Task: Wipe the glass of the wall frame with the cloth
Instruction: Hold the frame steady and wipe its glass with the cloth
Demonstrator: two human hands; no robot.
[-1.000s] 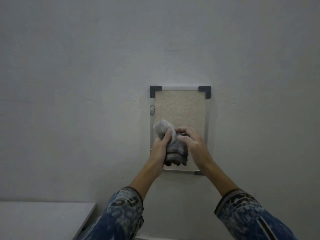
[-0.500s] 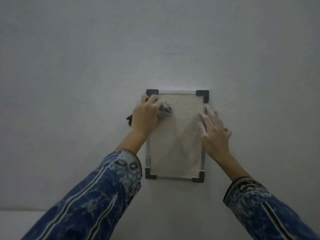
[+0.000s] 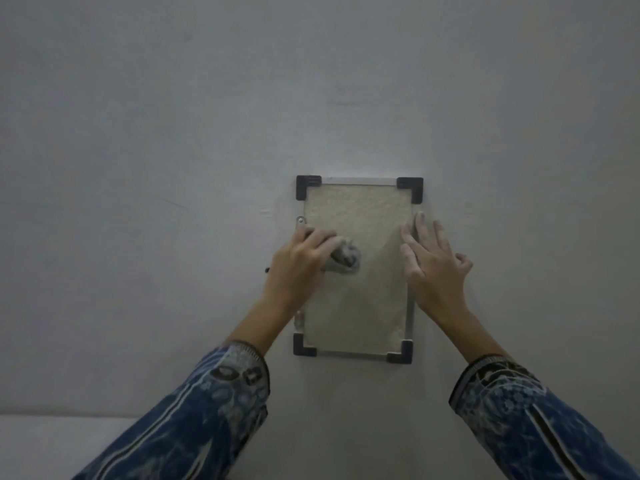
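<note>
A small upright wall frame [image 3: 360,209] hangs on the pale wall, with a beige textured sheet behind its glass, thin metal edges and black corner pieces. My left hand [image 3: 299,265] is closed on a bunched grey cloth [image 3: 344,259] and presses it against the glass at the left side, about mid-height. My right hand [image 3: 434,263] lies flat with its fingers spread over the frame's right edge, partly on the glass and partly on the wall. Both forearms wear blue patterned sleeves.
The plain grey-white wall [image 3: 173,150] fills most of the view. A light flat surface [image 3: 52,445] shows at the bottom left corner, below the left sleeve. A small metal bracket [image 3: 300,220] sits on the frame's left edge.
My left hand has slid the cloth down the glass from the top left corner to about mid-height. My right hand has stayed flat on the frame's right edge.
</note>
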